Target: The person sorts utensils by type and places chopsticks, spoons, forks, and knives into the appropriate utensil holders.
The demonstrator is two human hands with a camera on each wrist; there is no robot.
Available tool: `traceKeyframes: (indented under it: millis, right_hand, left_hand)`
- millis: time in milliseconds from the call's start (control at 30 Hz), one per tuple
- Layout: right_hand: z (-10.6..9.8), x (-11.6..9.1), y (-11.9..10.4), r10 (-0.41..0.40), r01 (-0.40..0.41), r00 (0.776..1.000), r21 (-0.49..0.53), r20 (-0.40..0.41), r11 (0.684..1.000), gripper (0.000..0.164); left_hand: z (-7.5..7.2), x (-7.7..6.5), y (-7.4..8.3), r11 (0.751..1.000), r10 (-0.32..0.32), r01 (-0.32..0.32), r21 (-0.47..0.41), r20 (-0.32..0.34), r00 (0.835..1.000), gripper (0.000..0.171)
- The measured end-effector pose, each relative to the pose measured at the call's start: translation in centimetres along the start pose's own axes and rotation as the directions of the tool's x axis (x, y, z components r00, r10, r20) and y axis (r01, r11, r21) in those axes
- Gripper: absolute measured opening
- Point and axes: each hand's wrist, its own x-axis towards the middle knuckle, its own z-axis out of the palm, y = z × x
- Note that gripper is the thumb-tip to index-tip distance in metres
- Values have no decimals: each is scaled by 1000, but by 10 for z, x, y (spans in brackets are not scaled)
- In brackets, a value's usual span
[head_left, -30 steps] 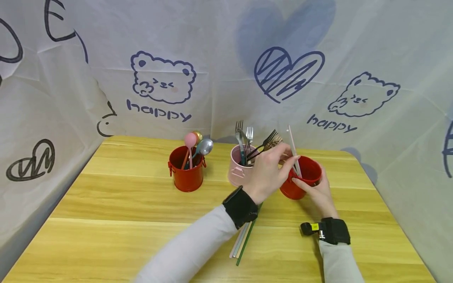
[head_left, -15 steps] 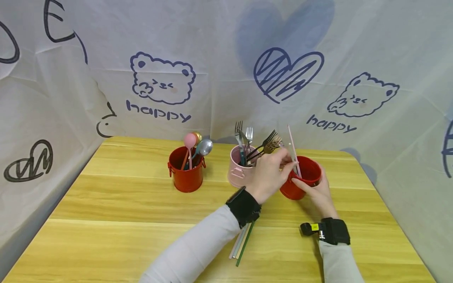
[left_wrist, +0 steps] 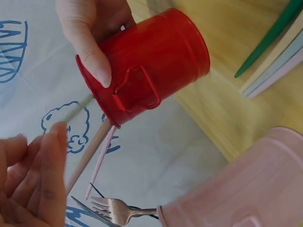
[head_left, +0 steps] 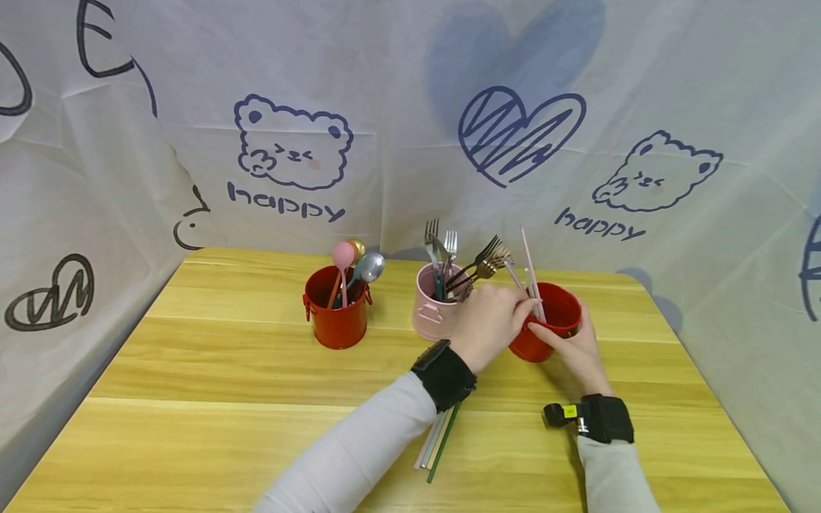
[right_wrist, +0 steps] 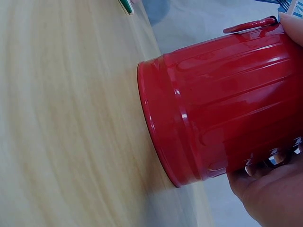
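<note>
My left hand (head_left: 490,324) is at the left rim of a red bucket (head_left: 531,347). In the left wrist view its fingertips pinch a pale green chopstick (left_wrist: 75,109) that reaches in at the bucket's mouth. A brownish-pink chopstick (left_wrist: 90,150) and a thinner pink one (left_wrist: 100,163) also lean out of that bucket. My right hand (head_left: 575,349) grips the bucket from the right, its thumb on the near side below the rim. In the right wrist view the bucket's base meets the wooden tabletop, and only part of the right hand (right_wrist: 274,189) shows.
A pink bucket (head_left: 431,320) of forks (head_left: 489,267) stands just left of the hands. Farther left is another red bucket (head_left: 340,328) holding spoons (head_left: 343,254). Several loose chopsticks (head_left: 442,445) lie on the table (head_left: 212,427) in front, partly under the left forearm. A printed cloth (head_left: 398,142) hangs behind.
The left hand has dipped slightly toward the bucket's rim. The chopsticks in the bucket have spread apart, showing separately above the fingers. The right hand has kept its grip in place.
</note>
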Motion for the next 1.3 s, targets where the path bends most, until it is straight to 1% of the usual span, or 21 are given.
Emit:
traceKeyframes:
  millis: [133,367,500,600,700,833,967,1100,1167,1300]
  right_hand:
    - [0,0,0,8,-8,1000,11,-2,1000,83]
    - [1,0,0,-2,2,1000,19,-14,1000,82]
    - [1,-1,-2,0,0,1000,2,-13,1000,82]
    - [1,-2,-4,4,-4,1000,6,-15,1000,83]
    - [1,-2,-4,5,-5,1000,14,-15,1000,83]
    - [1,-3,-3,5,-5,1000,12,-17,1000,82]
    - [1,-3,-3,7,-7,1000,5,-19,1000,82]
    - [1,-3,-3,7,-7,1000,0,-17,1000,83]
    - [1,-3,-3,9,-9,1000,-1,-16,1000,83]
    - [2,-2,-3,14,-14,1000,-7,-17,1000,83]
  left_hand:
    - [1,-2,0,999,-33,32,17,64,997,26]
    - [4,-11,-9,999,-24,20,34,120,992,20]
    - [6,-17,-15,999,-38,34,25,170,985,15]
    - [7,-22,-20,1000,-19,18,7,188,982,12]
    - [8,-27,-25,1000,11,-12,5,198,980,10]
    - [7,-33,-30,1000,12,-15,9,238,971,8]
    - [7,-41,-37,1000,-19,18,8,292,956,7]
    - [7,-49,-43,997,-80,83,6,347,935,11]
    - [6,-53,-45,993,-111,113,16,361,926,16]
    - [6,-61,-49,989,-145,142,37,365,920,24]
